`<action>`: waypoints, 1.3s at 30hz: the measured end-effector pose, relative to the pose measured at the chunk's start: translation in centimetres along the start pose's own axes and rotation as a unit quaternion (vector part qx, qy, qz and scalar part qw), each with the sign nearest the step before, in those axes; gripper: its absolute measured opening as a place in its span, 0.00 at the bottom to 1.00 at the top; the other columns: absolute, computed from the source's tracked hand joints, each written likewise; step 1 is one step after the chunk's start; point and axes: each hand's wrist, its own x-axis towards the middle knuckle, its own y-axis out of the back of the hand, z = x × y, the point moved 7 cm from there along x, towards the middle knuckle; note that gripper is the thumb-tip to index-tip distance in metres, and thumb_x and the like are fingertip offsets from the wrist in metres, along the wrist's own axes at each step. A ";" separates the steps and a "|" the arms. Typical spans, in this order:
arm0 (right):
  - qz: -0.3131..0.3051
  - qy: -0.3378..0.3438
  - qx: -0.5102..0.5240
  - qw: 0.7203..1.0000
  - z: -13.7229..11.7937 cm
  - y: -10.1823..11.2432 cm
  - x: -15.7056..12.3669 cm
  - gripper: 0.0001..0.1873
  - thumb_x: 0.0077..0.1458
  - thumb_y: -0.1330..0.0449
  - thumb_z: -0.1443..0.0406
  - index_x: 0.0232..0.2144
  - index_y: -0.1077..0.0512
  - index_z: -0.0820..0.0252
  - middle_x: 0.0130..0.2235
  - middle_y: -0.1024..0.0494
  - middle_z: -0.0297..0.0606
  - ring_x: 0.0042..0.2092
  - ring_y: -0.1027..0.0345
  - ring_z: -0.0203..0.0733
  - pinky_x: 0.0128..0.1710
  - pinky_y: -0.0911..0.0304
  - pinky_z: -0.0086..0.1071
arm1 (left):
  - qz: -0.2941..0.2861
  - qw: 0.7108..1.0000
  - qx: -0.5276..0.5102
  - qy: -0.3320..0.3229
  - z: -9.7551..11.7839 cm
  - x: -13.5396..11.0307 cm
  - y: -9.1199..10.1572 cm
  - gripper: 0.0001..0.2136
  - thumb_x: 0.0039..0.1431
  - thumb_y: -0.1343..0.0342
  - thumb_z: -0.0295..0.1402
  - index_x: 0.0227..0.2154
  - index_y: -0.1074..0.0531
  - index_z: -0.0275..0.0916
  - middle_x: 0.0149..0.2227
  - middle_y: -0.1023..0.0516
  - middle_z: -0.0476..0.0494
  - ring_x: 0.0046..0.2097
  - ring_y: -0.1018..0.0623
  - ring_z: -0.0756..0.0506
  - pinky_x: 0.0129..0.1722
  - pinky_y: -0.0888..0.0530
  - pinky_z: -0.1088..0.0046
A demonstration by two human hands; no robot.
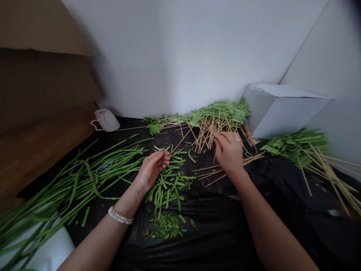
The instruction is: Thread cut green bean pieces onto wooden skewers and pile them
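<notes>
My left hand (pixel 154 167) is closed, thumb and fingertips pinched at the lower end of a thin bamboo skewer (pixel 180 142) that slants up to the right. Below it lie many short cut green stalk pieces (pixel 173 182). My right hand (pixel 229 150), a ring on one finger, has its fingertips pinched among the ends of bamboo skewers; which one it grips is partly hidden. Those skewers (pixel 207 131) stick out from a pile of skewered green stalks (pixel 221 111) against the wall. Several bare skewers (pixel 211 175) lie beneath the right wrist.
Long green stalks (pixel 113 162) spread across the left, with a pale string bundle (pixel 105 165) on them. A white mug (pixel 105 120) stands back left, a white box (pixel 276 109) back right. More skewered stalks (pixel 301 143) lie right. Black plastic sheeting (pixel 203 233) covers the surface.
</notes>
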 end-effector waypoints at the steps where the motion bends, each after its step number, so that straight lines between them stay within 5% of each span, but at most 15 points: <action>1: -0.016 0.003 0.023 1.000 -0.1 0.0 0.0 0.14 0.59 0.49 0.67 0.42 0.25 0.57 0.42 0.24 0.43 0.46 0.37 0.47 0.48 0.40 0.43 | -0.010 1.000 0.023 -0.007 -0.1 -0.1 -0.3 0.10 0.51 0.38 0.35 0.33 0.21 0.32 0.30 0.21 0.41 0.31 0.24 0.50 0.30 0.29 0.78; 7: -0.220 0.022 0.104 0.970 -0.6 -1.2 -2.3 0.09 0.57 0.45 0.65 0.35 0.24 0.56 0.35 0.22 0.38 0.40 0.33 0.42 0.43 0.39 0.37 | -0.017 0.992 0.119 -0.045 -0.2 -0.2 -0.2 0.10 0.50 0.37 0.37 0.31 0.20 0.34 0.30 0.20 0.40 0.31 0.24 0.49 0.32 0.30 0.78; 11: -0.258 -0.061 0.187 0.946 -0.1 -0.1 -3.6 0.09 0.57 0.43 0.62 0.34 0.23 0.56 0.36 0.20 0.37 0.39 0.31 0.41 0.43 0.38 0.38 | -0.019 0.985 0.164 -0.050 -0.4 0.0 -0.1 0.10 0.50 0.37 0.37 0.31 0.20 0.35 0.28 0.20 0.40 0.29 0.25 0.49 0.30 0.30 0.78; 14: -0.292 -0.188 0.360 0.866 1.3 -0.1 -4.0 0.13 0.55 0.42 0.56 0.35 0.23 0.56 0.36 0.20 0.38 0.39 0.28 0.42 0.42 0.35 0.38 | -0.025 0.977 0.204 -0.062 -0.5 0.0 -0.3 0.08 0.50 0.36 0.37 0.29 0.20 0.36 0.26 0.21 0.42 0.27 0.26 0.49 0.29 0.30 0.78; 18: -0.157 -0.321 0.519 0.776 5.8 1.5 -2.8 0.14 0.52 0.40 0.53 0.37 0.24 0.52 0.34 0.22 0.37 0.34 0.30 0.39 0.35 0.36 0.36 | -0.026 0.982 0.180 -0.055 -0.6 0.1 0.0 0.09 0.49 0.35 0.36 0.28 0.20 0.35 0.26 0.21 0.41 0.27 0.26 0.49 0.28 0.30 0.78; 21: -0.057 -0.348 0.578 0.736 9.8 3.1 -1.6 0.10 0.51 0.40 0.53 0.33 0.25 0.46 0.29 0.28 0.33 0.30 0.37 0.37 0.30 0.40 0.34 | -0.023 0.981 0.187 -0.053 -0.6 0.2 0.3 0.11 0.50 0.36 0.38 0.29 0.20 0.34 0.26 0.21 0.41 0.27 0.27 0.50 0.28 0.31 0.79; 24: -0.023 -0.360 0.607 0.708 13.6 4.6 -0.8 0.06 0.53 0.41 0.56 0.32 0.25 0.45 0.28 0.32 0.32 0.28 0.42 0.35 0.27 0.46 0.33 | -0.025 0.975 0.213 -0.055 -0.7 0.3 0.4 0.11 0.52 0.38 0.39 0.30 0.21 0.34 0.27 0.21 0.42 0.27 0.27 0.50 0.29 0.31 0.78; 28: -0.039 -0.381 0.573 0.725 16.5 6.9 -0.8 0.04 0.50 0.37 0.58 0.30 0.24 0.49 0.27 0.32 0.31 0.27 0.43 0.32 0.26 0.48 0.32 | -0.032 0.972 0.228 -0.050 -0.9 0.5 0.5 0.13 0.52 0.38 0.40 0.32 0.21 0.34 0.28 0.21 0.44 0.28 0.27 0.50 0.30 0.31 0.77; 31: -0.167 -0.377 0.461 0.786 13.7 6.0 -2.0 0.09 0.48 0.35 0.56 0.33 0.24 0.50 0.30 0.26 0.34 0.29 0.37 0.34 0.27 0.44 0.31 | -0.038 0.970 0.238 -0.043 -1.1 0.6 0.5 0.13 0.52 0.39 0.41 0.32 0.22 0.35 0.28 0.21 0.45 0.29 0.26 0.50 0.31 0.30 0.76; 34: -0.391 -0.205 0.307 0.843 6.3 2.0 -4.0 0.11 0.54 0.40 0.56 0.37 0.24 0.54 0.33 0.23 0.36 0.34 0.32 0.39 0.32 0.39 0.34 | -0.036 0.968 0.245 -0.039 -1.0 0.6 0.4 0.13 0.52 0.39 0.41 0.32 0.22 0.35 0.28 0.21 0.45 0.29 0.26 0.50 0.31 0.30 0.75; 37: -0.390 0.044 0.124 0.911 0.0 -1.1 -5.1 0.08 0.58 0.45 0.65 0.37 0.25 0.58 0.37 0.23 0.40 0.41 0.33 0.42 0.41 0.40 0.36 | -0.033 0.967 0.250 -0.041 -0.8 0.4 0.3 0.13 0.51 0.38 0.41 0.32 0.22 0.35 0.28 0.21 0.44 0.29 0.26 0.50 0.31 0.30 0.75; 39: -0.376 0.151 -0.030 0.914 -1.9 -2.9 -5.9 0.08 0.56 0.45 0.71 0.34 0.26 0.61 0.36 0.25 0.43 0.41 0.35 0.45 0.39 0.43 0.37 | -0.036 0.967 0.250 -0.042 -0.7 0.3 0.2 0.13 0.51 0.38 0.41 0.31 0.22 0.34 0.28 0.21 0.44 0.29 0.26 0.50 0.31 0.30 0.75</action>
